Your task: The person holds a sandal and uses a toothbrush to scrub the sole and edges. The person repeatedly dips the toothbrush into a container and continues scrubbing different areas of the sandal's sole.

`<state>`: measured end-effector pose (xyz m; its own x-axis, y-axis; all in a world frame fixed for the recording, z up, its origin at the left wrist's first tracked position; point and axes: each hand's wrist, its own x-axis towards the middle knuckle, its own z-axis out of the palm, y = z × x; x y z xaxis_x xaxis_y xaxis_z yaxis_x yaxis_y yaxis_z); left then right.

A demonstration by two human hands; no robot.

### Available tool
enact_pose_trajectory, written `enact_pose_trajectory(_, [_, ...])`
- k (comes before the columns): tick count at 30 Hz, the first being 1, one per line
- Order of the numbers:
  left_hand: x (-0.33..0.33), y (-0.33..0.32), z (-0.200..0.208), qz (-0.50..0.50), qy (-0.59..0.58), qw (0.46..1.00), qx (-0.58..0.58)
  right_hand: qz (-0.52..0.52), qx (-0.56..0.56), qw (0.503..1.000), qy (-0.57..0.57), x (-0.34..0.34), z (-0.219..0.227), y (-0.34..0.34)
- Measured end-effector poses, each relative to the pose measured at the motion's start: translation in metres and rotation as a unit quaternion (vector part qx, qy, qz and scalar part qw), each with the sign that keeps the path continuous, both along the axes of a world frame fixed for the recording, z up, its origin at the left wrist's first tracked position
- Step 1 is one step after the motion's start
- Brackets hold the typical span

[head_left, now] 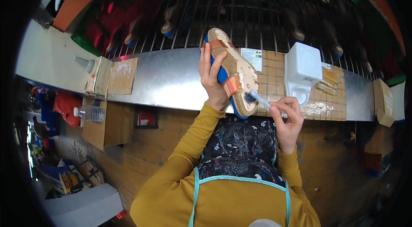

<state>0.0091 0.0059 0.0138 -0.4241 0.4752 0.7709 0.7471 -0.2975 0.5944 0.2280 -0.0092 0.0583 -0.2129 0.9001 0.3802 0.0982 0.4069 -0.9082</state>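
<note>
My left hand (213, 79) grips a sandal (243, 71) on a blue last (222, 75), its fingers wrapped round the side. The sandal is tilted with its pale insole-shaped underside turned up and to the right. Brown and orange straps cross it, their ends folded onto that underside. Pinched in my right hand (289, 120) is a small brush (260, 99) with a light blue handle. Its dark bristles touch the near end of the sandal's underside. To the right of the sandal stands a white plastic dispenser (303, 63) with a round cup at its base.
A metal bench top (171, 83) runs across, partly covered by taped cardboard (274, 72). Beyond it, a rack of metal bars (189, 8) carries several more shoes. A cardboard box (383, 102) sits at the right end. A plastic bottle (92, 113) is at the left.
</note>
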Motion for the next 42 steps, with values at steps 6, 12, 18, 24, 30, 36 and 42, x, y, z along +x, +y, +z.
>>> enact_pose_trajectory(6, [-0.007,-0.005,-0.003,0.057,0.063,0.996,-0.017,-0.022,-0.009,1.0,-0.009,-0.004,0.007,-0.007])
enact_pose_trajectory(12, [-0.01,-0.01,-0.005,0.097,0.098,0.99,-0.019,-0.106,0.058,0.988,-0.095,-0.01,0.004,-0.012])
enact_pose_trajectory(18, [-0.011,-0.008,-0.008,0.078,0.056,0.995,-0.003,-0.102,0.133,0.98,-0.109,-0.013,0.001,-0.02])
enact_pose_trajectory(24, [-0.004,-0.005,-0.003,-0.008,-0.081,0.997,-0.005,-0.146,0.21,0.957,-0.139,-0.016,0.0,-0.018])
enact_pose_trajectory(30, [-0.005,0.004,-0.004,-0.031,-0.084,0.996,0.005,-0.147,0.229,0.959,-0.078,-0.01,-0.005,-0.012])
enact_pose_trajectory(36, [0.001,0.013,-0.013,-0.13,-0.182,0.974,0.023,-0.123,0.362,0.912,-0.152,-0.003,0.006,-0.024])
enact_pose_trajectory(42, [0.013,0.01,-0.004,-0.158,-0.183,0.97,-0.005,-0.147,0.33,0.921,-0.146,-0.021,0.027,-0.002])
